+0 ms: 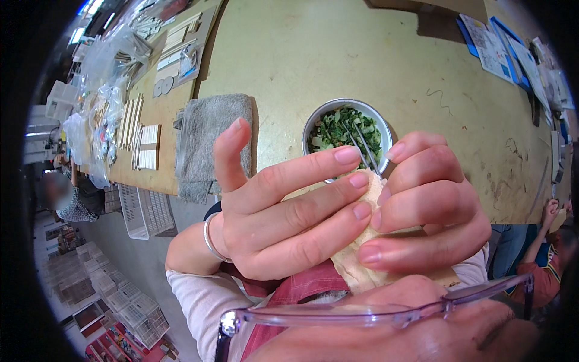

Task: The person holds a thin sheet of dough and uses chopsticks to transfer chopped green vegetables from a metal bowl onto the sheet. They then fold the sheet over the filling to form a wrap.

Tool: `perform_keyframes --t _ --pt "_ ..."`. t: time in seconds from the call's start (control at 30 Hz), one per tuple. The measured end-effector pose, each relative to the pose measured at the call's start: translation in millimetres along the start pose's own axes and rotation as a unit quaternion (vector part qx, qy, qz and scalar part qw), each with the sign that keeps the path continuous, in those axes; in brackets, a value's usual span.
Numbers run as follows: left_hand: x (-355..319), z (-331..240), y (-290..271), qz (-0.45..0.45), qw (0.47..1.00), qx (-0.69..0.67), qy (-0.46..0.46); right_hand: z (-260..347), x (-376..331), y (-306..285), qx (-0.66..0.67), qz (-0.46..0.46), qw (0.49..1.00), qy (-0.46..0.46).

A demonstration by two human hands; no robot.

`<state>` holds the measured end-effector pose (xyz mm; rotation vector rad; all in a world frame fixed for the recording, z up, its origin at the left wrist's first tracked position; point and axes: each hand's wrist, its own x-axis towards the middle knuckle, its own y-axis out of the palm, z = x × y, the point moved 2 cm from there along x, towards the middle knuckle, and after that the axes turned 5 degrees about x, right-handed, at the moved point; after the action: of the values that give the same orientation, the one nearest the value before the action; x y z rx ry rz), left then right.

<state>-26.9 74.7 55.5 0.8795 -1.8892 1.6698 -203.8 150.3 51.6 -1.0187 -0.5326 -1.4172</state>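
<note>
A pale, rough-surfaced piece of bread [351,265] is held up between my two hands, close in front of me. My left hand [283,214], with a light bracelet at its wrist, presses fingertips on the bread's left side. Its little finger sticks up and its thumb is hidden. Curled around the right side of the bread is my right hand [431,196]. Just beyond my fingers stands a round metal bowl [306,128] of chopped cooked greens [332,128]. Two thin metal chopsticks [360,140] lean in it, their near ends partly hidden behind the hands.
A folded grey towel [211,136] lies on the yellowish table [271,54], left of the bowl. Wooden strips [146,146] and plastic bags [96,114] lie farther left. Blue-edged papers [491,48] lie far right. White crates [142,208] stand below the left edge; other people sit at both sides.
</note>
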Motion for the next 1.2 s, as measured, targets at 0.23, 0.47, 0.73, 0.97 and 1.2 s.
perform_keyframes --t 0.23,0.47,0.73,0.97,1.2 --pt "2.3 3.7 -2.9 0.011 1.000 0.004 0.007 -1.5 2.0 0.2 0.011 0.000 1.000 0.008" --pt "2.6 26.8 11.5 0.068 0.998 0.011 -0.002 -23.1 4.7 -10.8 -0.042 0.103 0.993 0.042" --pt "-22.8 67.1 56.7 0.119 0.946 -0.211 -0.216 -63.3 -14.0 -15.4 0.106 -0.015 0.944 0.312" --pt "-33.0 81.5 66.6 0.093 0.848 -0.396 -0.340 -52.8 -27.4 -47.6 -0.136 -0.069 0.939 0.307" --pt "-33.7 79.2 61.2 0.103 0.799 -0.441 -0.396 -25.7 -57.6 -33.4 -0.160 -0.078 0.923 0.340"
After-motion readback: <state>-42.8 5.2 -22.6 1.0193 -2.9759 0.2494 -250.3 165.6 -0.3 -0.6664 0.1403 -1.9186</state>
